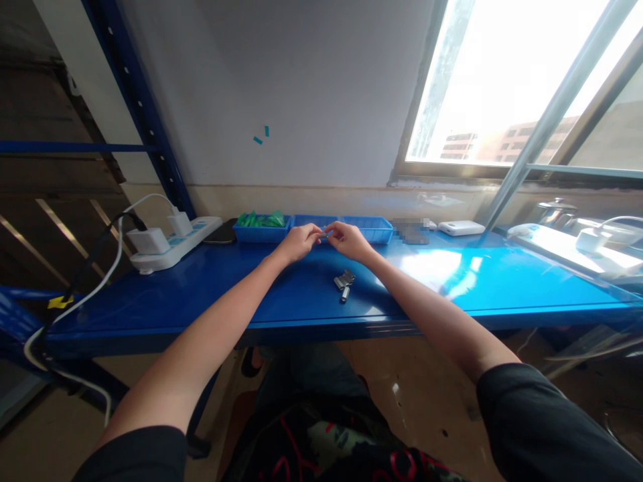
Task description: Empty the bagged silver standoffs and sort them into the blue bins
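Note:
In the head view my left hand (pixel 300 242) and my right hand (pixel 348 241) meet above the blue table, fingertips almost touching. Both are closed in a pinch. Whatever lies between the fingertips is too small to name. Nearer to me on the tabletop lies a small pile of silvery metal cylinders (pixel 345 280), with one cylinder (pixel 345 294) at its front. Just behind the hands stand the middle blue bin (pixel 316 219) and the right blue bin (pixel 376 232); the hands partly cover them. The left blue bin (pixel 261 234) holds green plastic packets (pixel 261 219).
A white power strip (pixel 168 249) with plugged-in chargers sits at the left, its cables hanging over the edge. Beside it lies a dark flat object (pixel 221 231). At the back right are a white box (pixel 461 228) and a metal kettle (pixel 555 212). The blue table (pixel 191 294) ends close to my body.

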A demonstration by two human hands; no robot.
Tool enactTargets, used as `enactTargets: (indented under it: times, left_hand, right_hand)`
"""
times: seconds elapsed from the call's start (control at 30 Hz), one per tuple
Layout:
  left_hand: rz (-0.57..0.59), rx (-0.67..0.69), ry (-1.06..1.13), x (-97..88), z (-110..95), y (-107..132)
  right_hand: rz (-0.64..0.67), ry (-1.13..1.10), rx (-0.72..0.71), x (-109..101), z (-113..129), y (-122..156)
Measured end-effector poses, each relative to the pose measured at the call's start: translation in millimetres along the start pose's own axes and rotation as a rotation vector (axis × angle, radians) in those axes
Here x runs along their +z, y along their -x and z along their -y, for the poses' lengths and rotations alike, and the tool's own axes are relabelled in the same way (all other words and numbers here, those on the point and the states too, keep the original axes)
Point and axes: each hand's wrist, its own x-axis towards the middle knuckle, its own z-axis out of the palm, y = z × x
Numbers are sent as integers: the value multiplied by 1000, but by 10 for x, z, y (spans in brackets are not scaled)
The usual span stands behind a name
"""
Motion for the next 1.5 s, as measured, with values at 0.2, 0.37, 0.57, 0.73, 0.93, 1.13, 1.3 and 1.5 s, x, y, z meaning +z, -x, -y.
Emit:
enactTargets:
  times: [0.2,0.37,0.57,0.73,0.93,1.13,1.3,1.5]
  left_hand:
    - [2,-34,85,8,8,-12]
    - [9,-46,203,32,20,-17]
    - [4,-44,177,41,56,-22]
    - [-11,-38,145,34,68,-27]
    - [-23,-45,97,26,26,-11]
    - [-27,-39,101,25,26,-19]
    - [-27,-38,112,37,33,-25]
    - [23,-53,208,54,7,-8]
  right_hand:
    - [-66,-55,-23,-14,129,-7]
    - [-100,-174,12,6,93,-36]
    - [-68,-427,139,22,91,-45]
    - [-49,-576,197,35,139,-31]
    - [-76,-598,244,42,137,-41]
    - [-109,-579,236,29,147,-42]
    - [-110,-555,209,15,146,-34]
    - [-85,-505,132,23,116,-41]
